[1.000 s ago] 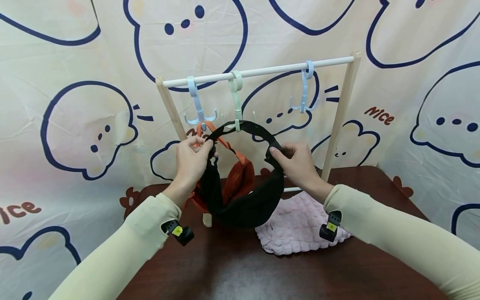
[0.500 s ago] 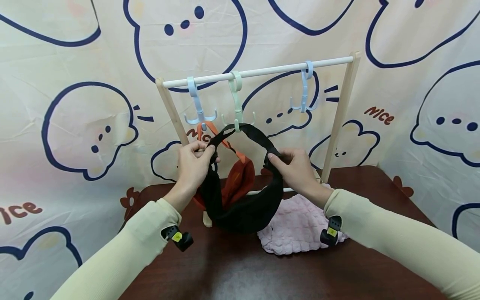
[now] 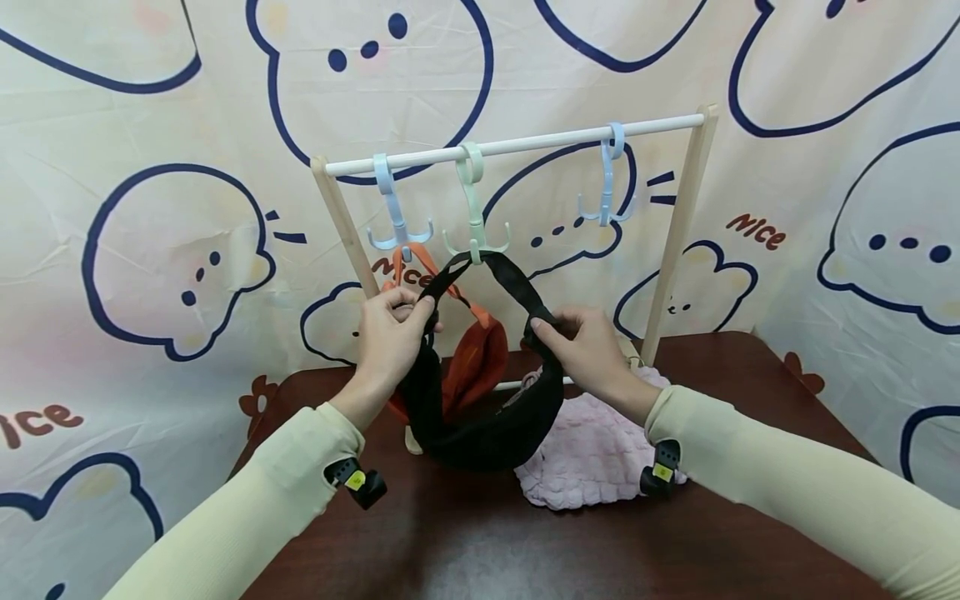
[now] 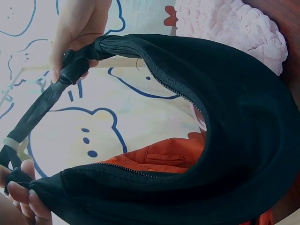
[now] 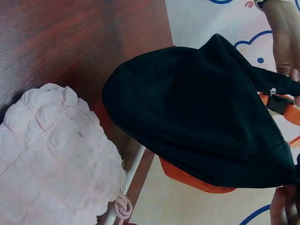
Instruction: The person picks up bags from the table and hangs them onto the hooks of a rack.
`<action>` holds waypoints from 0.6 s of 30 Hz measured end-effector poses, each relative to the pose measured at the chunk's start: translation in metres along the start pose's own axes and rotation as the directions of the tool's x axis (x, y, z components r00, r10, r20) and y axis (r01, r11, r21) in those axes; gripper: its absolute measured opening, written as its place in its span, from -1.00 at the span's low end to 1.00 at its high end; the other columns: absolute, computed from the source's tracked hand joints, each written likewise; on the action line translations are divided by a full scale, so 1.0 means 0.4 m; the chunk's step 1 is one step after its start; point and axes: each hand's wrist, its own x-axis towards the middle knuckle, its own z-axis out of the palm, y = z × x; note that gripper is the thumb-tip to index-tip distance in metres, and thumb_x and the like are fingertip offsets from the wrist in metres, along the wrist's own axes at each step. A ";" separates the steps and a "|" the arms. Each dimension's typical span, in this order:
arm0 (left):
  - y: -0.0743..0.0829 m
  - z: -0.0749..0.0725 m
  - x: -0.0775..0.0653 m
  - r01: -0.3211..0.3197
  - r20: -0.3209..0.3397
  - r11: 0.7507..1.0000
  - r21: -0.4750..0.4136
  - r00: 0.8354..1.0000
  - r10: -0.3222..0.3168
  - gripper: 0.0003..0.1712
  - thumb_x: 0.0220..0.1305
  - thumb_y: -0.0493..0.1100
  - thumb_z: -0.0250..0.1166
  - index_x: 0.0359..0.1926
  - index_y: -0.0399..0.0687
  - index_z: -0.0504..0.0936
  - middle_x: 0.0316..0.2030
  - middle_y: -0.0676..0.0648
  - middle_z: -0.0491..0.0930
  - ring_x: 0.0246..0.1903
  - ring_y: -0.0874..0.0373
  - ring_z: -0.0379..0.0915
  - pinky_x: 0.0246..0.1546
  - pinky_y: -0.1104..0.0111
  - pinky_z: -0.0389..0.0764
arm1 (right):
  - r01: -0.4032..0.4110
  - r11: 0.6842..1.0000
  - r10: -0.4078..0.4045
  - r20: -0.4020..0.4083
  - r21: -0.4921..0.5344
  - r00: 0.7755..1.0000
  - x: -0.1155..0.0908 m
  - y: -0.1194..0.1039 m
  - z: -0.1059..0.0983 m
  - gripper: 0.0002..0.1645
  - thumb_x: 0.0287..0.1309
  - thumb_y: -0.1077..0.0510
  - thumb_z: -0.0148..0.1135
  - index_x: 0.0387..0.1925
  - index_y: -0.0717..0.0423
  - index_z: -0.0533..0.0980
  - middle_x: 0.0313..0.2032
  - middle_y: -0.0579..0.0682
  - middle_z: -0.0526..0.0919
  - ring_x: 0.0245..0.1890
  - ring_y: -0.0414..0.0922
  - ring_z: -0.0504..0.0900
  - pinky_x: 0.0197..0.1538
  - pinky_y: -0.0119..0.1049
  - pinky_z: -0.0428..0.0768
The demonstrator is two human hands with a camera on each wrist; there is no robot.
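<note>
A black sling bag with a zipped opening hangs in a loop below the green hook. Its strap runs up to the hook's front prong and appears to rest over it. My left hand pinches the strap on the left, close to the bag's end. On the other side, my right hand pinches it between thumb and fingers. Behind the black bag is an orange bag, its strap looped on the left blue hook.
A wooden rack with a white top bar stands on the dark brown table. Another blue hook hangs at its right. A pale pink puffy, quilted item lies on the table under my right forearm. A patterned cloth forms the backdrop.
Both hands have lowered slightly with the black bag, the right also drifting a little left. The strap's rounded top has become a narrower peak at the green hook's prong.
</note>
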 end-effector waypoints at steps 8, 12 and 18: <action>-0.006 0.003 -0.007 -0.030 0.008 0.998 0.049 1.000 0.030 -0.76 0.45 -0.11 0.20 -0.25 -0.22 0.63 -0.48 -0.11 0.77 -0.45 0.13 0.65 -0.43 0.43 0.50 | 0.011 0.998 -0.011 0.003 -0.055 1.000 -0.004 0.010 0.004 -0.75 0.38 0.08 0.24 -0.23 0.18 0.71 -0.35 0.13 0.77 -0.43 -0.14 0.65 -0.36 -0.30 0.64; -0.009 0.005 -0.010 -0.040 0.017 0.997 0.063 0.999 0.039 -0.76 0.44 -0.10 0.20 -0.24 -0.20 0.63 -0.44 -0.20 0.77 -0.42 0.09 0.65 -0.43 0.42 0.49 | 0.025 0.998 -0.025 0.015 -0.061 1.000 -0.005 0.012 0.008 -0.76 0.37 0.10 0.25 -0.23 0.20 0.70 -0.37 0.12 0.77 -0.43 -0.16 0.64 -0.32 -0.31 0.62; -0.011 0.003 -0.016 -0.019 0.039 0.997 0.071 0.999 0.017 -0.74 0.44 -0.07 0.20 -0.22 -0.20 0.62 -0.48 -0.11 0.77 -0.44 0.18 0.62 -0.47 0.38 0.48 | 0.009 0.999 -0.008 0.044 -0.034 0.999 -0.008 0.014 0.020 -0.76 0.38 0.10 0.24 -0.25 0.20 0.69 -0.41 0.12 0.74 -0.49 -0.13 0.61 -0.43 -0.27 0.62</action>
